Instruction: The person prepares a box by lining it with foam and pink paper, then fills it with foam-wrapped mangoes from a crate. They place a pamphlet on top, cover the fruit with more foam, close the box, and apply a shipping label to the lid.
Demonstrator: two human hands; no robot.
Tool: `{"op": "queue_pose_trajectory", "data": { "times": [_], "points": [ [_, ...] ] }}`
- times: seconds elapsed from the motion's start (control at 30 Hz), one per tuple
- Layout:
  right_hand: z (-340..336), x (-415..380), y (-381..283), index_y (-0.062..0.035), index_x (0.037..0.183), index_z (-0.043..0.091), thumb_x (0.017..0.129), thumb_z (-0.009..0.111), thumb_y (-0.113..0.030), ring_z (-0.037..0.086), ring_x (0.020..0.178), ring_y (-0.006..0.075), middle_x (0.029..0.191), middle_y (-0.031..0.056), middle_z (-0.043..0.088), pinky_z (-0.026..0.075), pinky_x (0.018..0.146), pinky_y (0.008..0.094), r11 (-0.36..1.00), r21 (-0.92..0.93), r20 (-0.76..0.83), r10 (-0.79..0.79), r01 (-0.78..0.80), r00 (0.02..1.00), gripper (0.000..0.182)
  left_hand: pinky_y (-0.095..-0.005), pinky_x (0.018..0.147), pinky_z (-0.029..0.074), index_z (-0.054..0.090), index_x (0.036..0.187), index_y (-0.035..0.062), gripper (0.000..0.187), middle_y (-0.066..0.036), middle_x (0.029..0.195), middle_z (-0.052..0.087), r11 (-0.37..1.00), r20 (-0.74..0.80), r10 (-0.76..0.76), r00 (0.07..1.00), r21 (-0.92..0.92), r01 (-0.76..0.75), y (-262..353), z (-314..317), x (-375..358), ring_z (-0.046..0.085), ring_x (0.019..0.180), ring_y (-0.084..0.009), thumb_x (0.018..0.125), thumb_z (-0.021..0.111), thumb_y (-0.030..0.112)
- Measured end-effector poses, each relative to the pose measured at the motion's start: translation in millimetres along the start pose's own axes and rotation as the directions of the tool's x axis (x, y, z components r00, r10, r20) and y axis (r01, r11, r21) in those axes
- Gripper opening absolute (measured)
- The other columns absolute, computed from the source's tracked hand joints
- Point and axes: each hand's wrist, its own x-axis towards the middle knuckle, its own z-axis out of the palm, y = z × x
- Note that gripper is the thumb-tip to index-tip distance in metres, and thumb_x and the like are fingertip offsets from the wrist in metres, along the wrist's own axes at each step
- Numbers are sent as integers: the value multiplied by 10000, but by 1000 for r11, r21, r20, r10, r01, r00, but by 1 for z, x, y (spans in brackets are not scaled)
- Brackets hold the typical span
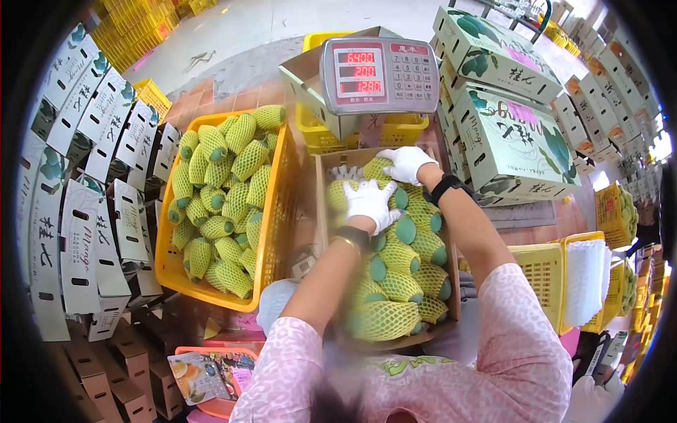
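We note that the left hand (370,204) and right hand (407,166) hide portions of the netted mangoes (402,257) beneath them. We observe blur along the lower left of the carton (455,282). We cannot read the fine print on the green-leaf box (511,151); the outermost left-side boxes (77,247) are cut off.

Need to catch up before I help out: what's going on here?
Someone's white-gloved left hand is spread over netted green fruit in an open carton; the gloved right hand is on fruit near its far end. Fruit covers most of the carton. Beyond it, a scale display is lit, and a yellow crate to the left holds more netted fruit.
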Motion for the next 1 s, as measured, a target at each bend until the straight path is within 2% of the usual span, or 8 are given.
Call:
{"op": "queue_pose_trajectory", "data": {
  "times": [0.2,0.27,0.4,0.53,0.73,0.77,0.9,1.0],
  "points": [
    [12,2,3,-112,1187,532,828,472,-407,573,976,365,1057,206,604,445,856,421,994,27,-33,111,-110,993,469,-653,991,128,394,1317,225,636,-186,1252,467,1000,58,-10,998,4,10,-2,1,-3,400,1210,-344,774,534,526],
    [15,-2,-3,-71,1110,567,818,501,-429,578,934,369,991,199,621,452,833,427,944,-323,-181,6,-65,983,467,-656,988,127,400,1311,225,630,-184,1252,468,1000,38,-10,999,16,10,-3,-2,-1,404,1207,-342,775,534,526],
    [26,3,-8,6,1014,563,807,539,-453,600,895,339,922,199,631,479,768,433,971,-183,-163,123,-153,979,505,-656,979,148,402,1309,229,636,-170,1258,464,1000,3,-15,1000,-2,15,-1,6,-6,417,1198,-331,771,545,537],
    [33,7,1,25,1118,506,822,500,-480,593,943,351,989,225,618,462,814,432,964,6,-64,267,-267,962,585,-650,982,156,392,1316,229,649,-172,1254,466,1000,-2,-27,1000,13,27,0,6,-9,431,1186,-330,770,548,542],
    [12,-10,-25,-56,1233,470,834,458,-554,457,1132,350,1258,183,455,393,903,460,915,-278,-214,238,-293,947,638,-613,1009,168,447,1282,172,534,-117,1285,469,994,-71,19,997,-101,-27,-21,-4,-7,391,1227,-306,819,509,430],
    [9,-28,-38,-64,1236,465,847,473,-506,469,1116,353,1237,177,474,392,909,444,929,-267,-374,147,-258,915,589,-623,1003,169,454,1280,158,530,-106,1294,465,998,-138,19,990,-59,-27,-22,-19,-18,370,1250,-280,828,495,432],
    [17,-153,-76,-67,1249,440,733,678,-393,487,1065,351,1174,179,499,403,887,425,901,205,-116,-364,381,924,655,-395,987,352,530,1200,87,433,-113,1203,550,904,-302,-97,949,-426,-43,-46,-64,-79,512,1121,-265,829,559,308],
    [41,-232,-115,-63,1266,423,618,759,-400,499,1028,354,1108,181,512,397,895,423,878,183,-52,-441,443,896,804,-288,925,405,468,1229,-18,413,-103,1169,557,599,-279,-149,949,-789,-138,-60,-53,-117,530,1074,-177,871,563,163]
  ]
}}
